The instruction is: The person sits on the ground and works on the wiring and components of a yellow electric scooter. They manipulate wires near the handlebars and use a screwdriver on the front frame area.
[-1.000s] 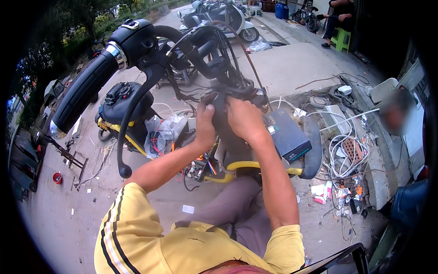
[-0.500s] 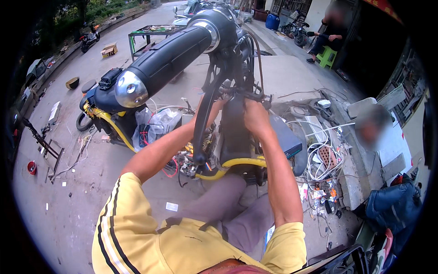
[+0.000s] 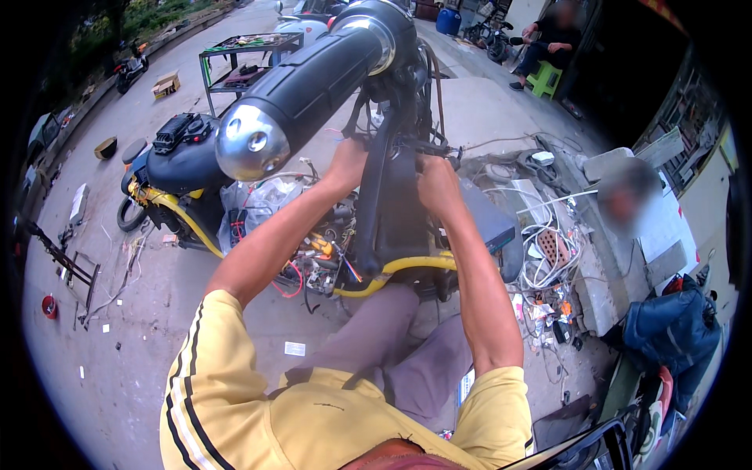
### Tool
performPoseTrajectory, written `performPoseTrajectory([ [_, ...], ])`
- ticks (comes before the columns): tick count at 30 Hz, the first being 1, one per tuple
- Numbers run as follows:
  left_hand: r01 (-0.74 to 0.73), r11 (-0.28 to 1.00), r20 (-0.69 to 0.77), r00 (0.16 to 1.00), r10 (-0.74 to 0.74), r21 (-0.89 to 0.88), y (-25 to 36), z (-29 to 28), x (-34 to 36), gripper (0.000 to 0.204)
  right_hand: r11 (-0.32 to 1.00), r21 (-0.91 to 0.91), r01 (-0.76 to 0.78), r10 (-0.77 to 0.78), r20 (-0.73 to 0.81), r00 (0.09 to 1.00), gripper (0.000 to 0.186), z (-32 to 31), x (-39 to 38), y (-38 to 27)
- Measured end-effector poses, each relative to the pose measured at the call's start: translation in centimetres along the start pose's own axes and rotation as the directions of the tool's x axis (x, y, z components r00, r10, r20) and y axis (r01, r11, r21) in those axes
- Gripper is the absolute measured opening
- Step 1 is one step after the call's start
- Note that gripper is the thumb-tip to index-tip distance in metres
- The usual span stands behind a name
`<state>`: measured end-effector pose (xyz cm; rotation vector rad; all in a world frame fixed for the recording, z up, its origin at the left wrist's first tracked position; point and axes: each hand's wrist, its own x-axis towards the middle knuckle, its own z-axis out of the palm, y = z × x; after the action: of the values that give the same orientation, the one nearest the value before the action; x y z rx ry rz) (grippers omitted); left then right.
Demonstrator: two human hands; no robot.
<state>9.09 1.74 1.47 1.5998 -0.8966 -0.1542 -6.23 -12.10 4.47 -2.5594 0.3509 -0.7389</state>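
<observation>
An electric scooter's handlebar with black rubber grip [image 3: 313,90], chrome end [image 3: 247,141] and brake lever [image 3: 376,180] crosses the upper centre. Below, my left hand [image 3: 346,163] reaches to the left of the black steering column [image 3: 398,204], fingertips hidden among cables and bracket. Curled against the column's right side, just under the bracket, is my right hand [image 3: 435,180]. Around them are the yellow frame tube [image 3: 411,265], exposed wiring [image 3: 337,254], a plastic bag [image 3: 274,192] and a grey-blue box [image 3: 478,211]. The black seat [image 3: 176,160] lies to the left.
A metal tool cart [image 3: 233,43] stands behind. A seated person [image 3: 540,55] is on a green stool [image 3: 544,86]. Coiled white cables [image 3: 540,243], broken slabs [image 3: 603,305] and a blue covered bundle [image 3: 666,337] lie right. A metal stand [image 3: 82,278] and red bucket [image 3: 48,305] are left.
The handlebar has swung so its grip points more toward me and covers more of the view. Both hands stay at the column, the left fingers becoming more hidden; the surroundings shift in view.
</observation>
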Motion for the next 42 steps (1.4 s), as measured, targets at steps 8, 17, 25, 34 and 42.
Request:
performPoseTrajectory([
  [8, -0.05, 0.999, 0.046, 0.998, 0.05, 0.002, 1.1, -0.5, -0.4, 0.032, 0.992, 0.126, 0.019, -0.043, 0.193, 0.98, 0.028, 1.1, 1.8, 3.0],
  [17, 0.022, 0.999, 0.092, 0.996, -0.019, -0.036, 0.9, -0.5, -0.6, 0.032, 0.97, 0.237, -0.045, 0.004, 0.17, 0.985, 0.023, -0.8, 1.1, 0.7],
  [25, 0.028, 0.999, 0.149, 0.989, -0.025, -0.02, 1.1, -0.8, -0.3, 0.036, 0.995, 0.098, 0.036, -0.05, 0.135, 0.99, 0.024, 0.2, 1.4, 1.8],
  [34, 0.096, 0.985, 0.162, 0.984, -0.072, -0.141, 3.2, -1.2, -0.9, 0.03, 0.99, 0.136, -0.025, 0.027, -0.017, 0.999, 0.024, -0.5, -0.1, -0.2],
  [42, 0.121, 0.992, 0.188, 0.975, -0.117, -0.014, 2.2, -1.4, 0.4, 0.023, 0.994, 0.112, -0.017, 0.011, 0.055, 0.998, 0.026, -1.0, 0.2, -0.3],
])
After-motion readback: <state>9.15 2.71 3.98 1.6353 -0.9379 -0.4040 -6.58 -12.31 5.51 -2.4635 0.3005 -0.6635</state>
